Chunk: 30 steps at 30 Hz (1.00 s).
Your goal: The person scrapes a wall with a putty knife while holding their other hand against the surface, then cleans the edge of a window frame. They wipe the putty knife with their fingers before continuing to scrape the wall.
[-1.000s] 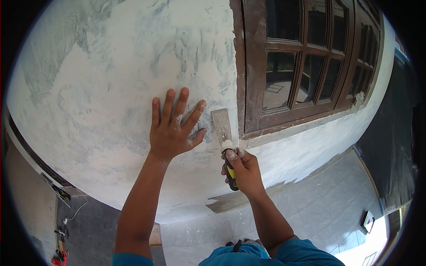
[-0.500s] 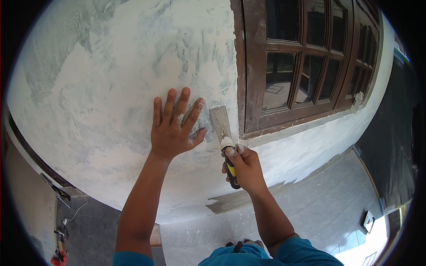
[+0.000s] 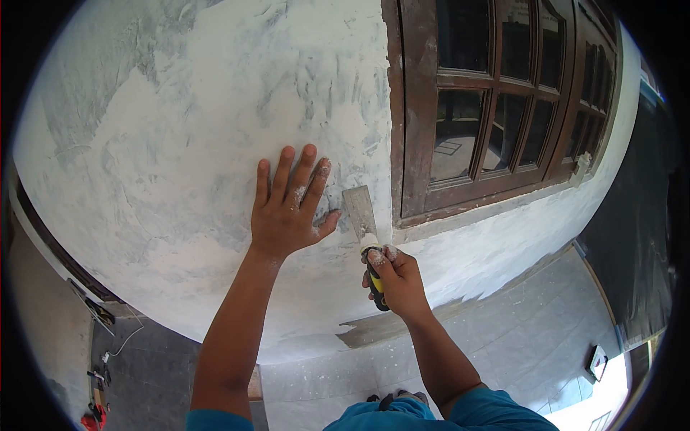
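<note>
My left hand [image 3: 289, 215] lies flat against the white-patched wall [image 3: 172, 172], fingers spread and pointing up, with white paste on the thumb and index finger. To its right, my right hand [image 3: 396, 280] is wrapped round the black and yellow handle of a putty knife [image 3: 360, 212]. The blade points upward, close to the wall; whether its edge touches cannot be told. White residue marks the blade's base and my right thumb. Uneven white smears over grey cover the wall around both hands.
A brown wooden window [image 3: 420, 144] with glass panes borders the wall on the right, above a ledge. Grey floor tiles [image 3: 503, 323] lie below, specked with white. Tools [image 3: 97, 402] and a white cable [image 3: 128, 339] are at lower left; a dark panel [image 3: 629, 223] stands far right.
The putty knife in my right hand has moved slightly down along the wall. My left hand stays flat on the wall, and the view has shifted a little.
</note>
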{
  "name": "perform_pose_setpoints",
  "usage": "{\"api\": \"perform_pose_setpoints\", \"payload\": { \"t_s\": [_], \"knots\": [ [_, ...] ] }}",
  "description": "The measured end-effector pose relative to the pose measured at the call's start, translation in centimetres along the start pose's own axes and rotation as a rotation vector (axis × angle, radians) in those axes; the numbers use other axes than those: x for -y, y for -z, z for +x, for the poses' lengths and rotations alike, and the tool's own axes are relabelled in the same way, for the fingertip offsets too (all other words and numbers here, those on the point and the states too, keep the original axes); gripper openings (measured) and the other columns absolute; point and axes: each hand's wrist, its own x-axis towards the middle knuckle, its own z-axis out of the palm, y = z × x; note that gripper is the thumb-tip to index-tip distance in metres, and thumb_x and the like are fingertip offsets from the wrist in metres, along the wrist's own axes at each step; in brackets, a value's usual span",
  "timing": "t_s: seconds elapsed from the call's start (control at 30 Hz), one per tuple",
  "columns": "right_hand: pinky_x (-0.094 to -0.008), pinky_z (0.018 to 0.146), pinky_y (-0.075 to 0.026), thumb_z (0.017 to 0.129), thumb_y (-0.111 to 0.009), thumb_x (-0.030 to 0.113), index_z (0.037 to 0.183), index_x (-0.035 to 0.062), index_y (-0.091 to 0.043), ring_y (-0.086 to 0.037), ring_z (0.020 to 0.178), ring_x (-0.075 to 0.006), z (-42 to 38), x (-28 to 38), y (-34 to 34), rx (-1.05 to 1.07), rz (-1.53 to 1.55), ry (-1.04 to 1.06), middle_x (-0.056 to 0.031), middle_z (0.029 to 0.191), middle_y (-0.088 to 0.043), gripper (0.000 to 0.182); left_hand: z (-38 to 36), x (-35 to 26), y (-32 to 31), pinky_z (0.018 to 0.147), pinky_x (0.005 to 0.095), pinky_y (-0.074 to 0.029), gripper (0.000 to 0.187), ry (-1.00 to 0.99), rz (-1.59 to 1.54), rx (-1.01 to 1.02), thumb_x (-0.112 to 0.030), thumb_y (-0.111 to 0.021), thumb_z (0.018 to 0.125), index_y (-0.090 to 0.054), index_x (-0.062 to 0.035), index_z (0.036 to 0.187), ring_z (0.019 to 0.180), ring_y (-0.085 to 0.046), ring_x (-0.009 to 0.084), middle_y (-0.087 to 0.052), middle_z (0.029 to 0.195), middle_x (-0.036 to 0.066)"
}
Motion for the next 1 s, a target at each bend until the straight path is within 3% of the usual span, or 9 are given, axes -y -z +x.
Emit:
{"api": "perform_pose_setpoints", "payload": {
  "t_s": [0.23, 0.43, 0.67, 0.83, 1.0],
  "knots": [
    [-0.0243, 0.048, -0.050, 0.100, -0.056, 0.032, 0.094, 0.0033, -0.060, -0.059, 0.056, -0.0090, 0.9, 1.6, -0.9, 0.056, 0.033, 0.038, -0.0048, 0.068, -0.061, 0.030, -0.1, 0.0, -0.2, 0.118, 0.0575, -0.016, 0.076, 0.002, 0.001, -0.017, -0.051, -0.070, 0.074, -0.054, -0.0118, 0.137, 0.146, -0.028, 0.0359, -0.039, 0.154, 0.013],
    [-0.0248, 0.048, -0.050, 0.100, -0.055, 0.030, 0.096, 0.0027, -0.060, -0.060, 0.057, -0.0098, -0.2, -2.6, 0.4, 0.008, 0.089, -0.010, -0.0050, 0.068, -0.061, 0.028, 0.0, -0.1, -0.1, 0.119, 0.0573, -0.015, 0.076, 0.005, -0.003, -0.008, -0.051, -0.070, 0.073, -0.053, -0.0179, 0.139, 0.146, -0.028, 0.0350, -0.038, 0.155, 0.012],
    [-0.0239, 0.049, -0.048, 0.102, -0.054, 0.030, 0.095, 0.0042, -0.060, -0.056, 0.054, -0.0083, 1.0, 1.8, -0.8, 0.010, 0.105, 0.036, -0.0036, 0.067, -0.061, 0.028, -0.1, -0.1, -0.1, 0.119, 0.0571, -0.015, 0.077, 0.012, 0.004, 0.004, -0.052, -0.071, 0.072, -0.053, -0.0198, 0.140, 0.146, -0.027, 0.0342, -0.038, 0.154, 0.012],
    [-0.0249, 0.048, -0.051, 0.101, -0.052, 0.032, 0.096, 0.0031, -0.060, -0.060, 0.056, -0.0106, 0.2, -2.4, 0.1, -0.009, 0.100, 0.038, -0.0061, 0.067, -0.061, 0.031, -0.1, -0.1, -0.1, 0.119, 0.0568, -0.015, 0.076, 0.016, 0.002, -0.007, -0.053, -0.071, 0.073, -0.054, -0.0200, 0.139, 0.146, -0.027, 0.0337, -0.038, 0.154, 0.011],
    [-0.0247, 0.049, -0.048, 0.102, -0.051, 0.030, 0.097, 0.0050, -0.057, -0.057, 0.055, -0.0090, 0.3, 0.1, -0.3, 0.022, 0.117, 0.004, -0.0042, 0.069, -0.060, 0.026, -0.2, -0.2, -0.2, 0.119, 0.0561, -0.015, 0.079, 0.025, 0.008, -0.009, -0.060, -0.070, 0.073, -0.052, -0.0212, 0.140, 0.146, -0.028, 0.0332, -0.038, 0.155, 0.010]
  ]
}}
